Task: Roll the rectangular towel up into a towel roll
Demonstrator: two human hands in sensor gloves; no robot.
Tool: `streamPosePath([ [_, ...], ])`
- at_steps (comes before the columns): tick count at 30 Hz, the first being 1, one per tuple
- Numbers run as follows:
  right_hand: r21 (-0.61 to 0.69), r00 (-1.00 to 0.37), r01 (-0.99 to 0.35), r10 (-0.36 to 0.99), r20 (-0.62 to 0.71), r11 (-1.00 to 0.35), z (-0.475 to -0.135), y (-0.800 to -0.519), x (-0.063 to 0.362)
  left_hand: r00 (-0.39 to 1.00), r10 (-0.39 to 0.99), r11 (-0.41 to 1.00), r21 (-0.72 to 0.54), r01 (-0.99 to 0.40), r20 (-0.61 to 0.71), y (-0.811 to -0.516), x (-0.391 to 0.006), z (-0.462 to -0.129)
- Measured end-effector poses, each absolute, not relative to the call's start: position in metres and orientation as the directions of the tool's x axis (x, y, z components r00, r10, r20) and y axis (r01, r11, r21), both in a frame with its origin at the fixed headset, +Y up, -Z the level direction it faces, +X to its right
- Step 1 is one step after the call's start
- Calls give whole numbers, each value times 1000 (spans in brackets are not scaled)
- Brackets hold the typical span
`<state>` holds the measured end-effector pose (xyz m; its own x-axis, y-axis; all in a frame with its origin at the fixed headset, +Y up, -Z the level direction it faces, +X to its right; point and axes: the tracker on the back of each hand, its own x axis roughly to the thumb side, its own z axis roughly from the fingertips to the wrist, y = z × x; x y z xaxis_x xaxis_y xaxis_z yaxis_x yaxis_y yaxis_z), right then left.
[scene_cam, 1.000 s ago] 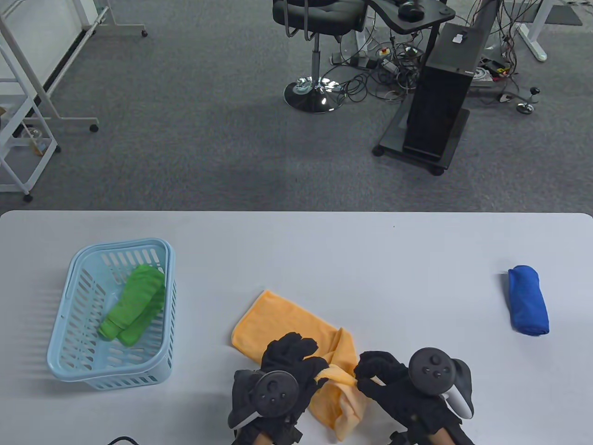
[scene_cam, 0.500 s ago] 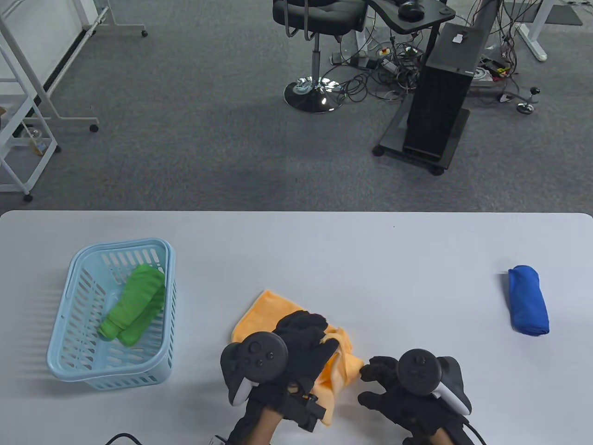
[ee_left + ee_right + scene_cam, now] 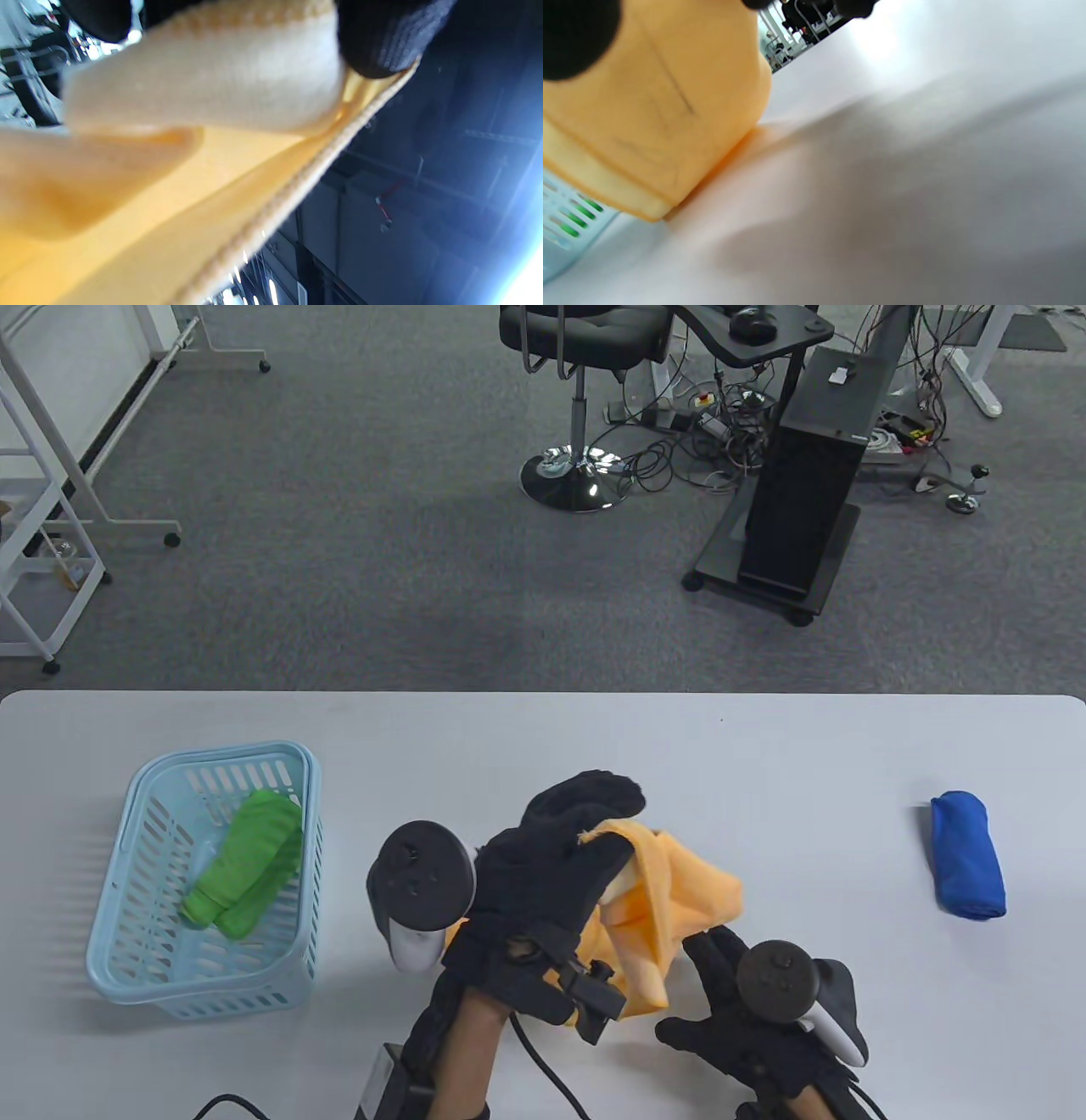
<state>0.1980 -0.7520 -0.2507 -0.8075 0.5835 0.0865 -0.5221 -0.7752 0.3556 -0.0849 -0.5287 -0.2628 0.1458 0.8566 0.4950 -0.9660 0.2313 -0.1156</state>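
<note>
The left hand (image 3: 560,857) pinches an edge of the orange microfibre towel (image 3: 670,899), holding it bunched and partly raised above the smooth grey table (image 3: 764,746). The right hand (image 3: 747,1010) rests just beside the hanging folds, fingers spread and extended. A stitched hem (image 3: 271,207) runs along the soft cloth.
</note>
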Motion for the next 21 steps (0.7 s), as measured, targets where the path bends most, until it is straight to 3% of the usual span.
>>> streamPosePath([
  [5,486,-621,-654,778,95,-581,-246,-749,164,130,892,237,-202,-950,432,-552,-89,-254],
  [9,550,-700,-501,686,197,-669,-234,-747,149,167,903,325,-375,-868,396,-563,-67,-258],
  [12,573,-747,-434,633,203,-696,-234,-755,149,172,899,342,-398,-851,404,-564,-53,-262],
  [16,441,-737,-560,665,120,-701,-241,-754,157,62,911,244,-414,-877,408,-560,-52,-262],
  [21,327,-666,-695,744,44,-641,-254,-751,183,57,916,187,-296,-936,398,-558,-89,-266],
])
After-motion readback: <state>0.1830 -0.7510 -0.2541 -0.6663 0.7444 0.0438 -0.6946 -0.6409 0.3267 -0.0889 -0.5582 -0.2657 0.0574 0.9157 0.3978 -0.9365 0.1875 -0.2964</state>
